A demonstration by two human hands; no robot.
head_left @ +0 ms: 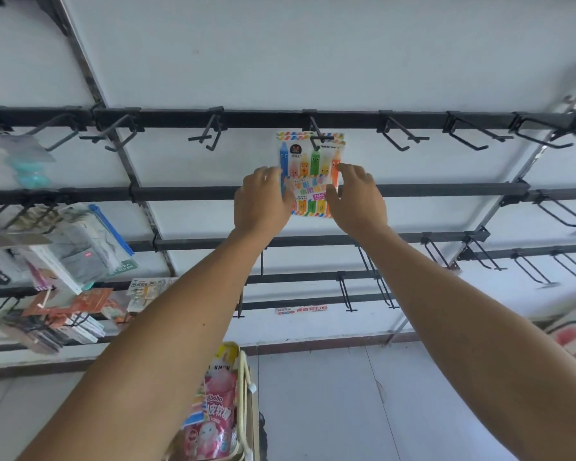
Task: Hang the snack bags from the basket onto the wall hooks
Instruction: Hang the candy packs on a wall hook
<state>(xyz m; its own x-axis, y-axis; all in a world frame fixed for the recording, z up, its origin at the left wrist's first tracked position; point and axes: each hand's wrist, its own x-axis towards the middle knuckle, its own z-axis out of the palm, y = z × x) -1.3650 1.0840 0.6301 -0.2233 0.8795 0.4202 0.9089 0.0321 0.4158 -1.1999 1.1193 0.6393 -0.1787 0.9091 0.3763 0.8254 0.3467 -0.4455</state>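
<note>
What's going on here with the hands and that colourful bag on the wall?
A person is stocking wall hooks with snack bags. Both hands are raised to a crayon-print bag hanging on a top-rail hook; the left hand and right hand touch its sides. More bags wait in the basket below. Neighbouring hooks are bare.

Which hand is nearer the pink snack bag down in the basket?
Left, narrowly. Both hands are up at the crayon-print bag on its hook; the left hand sits more directly above the pink bag, the right hand further right.
</note>
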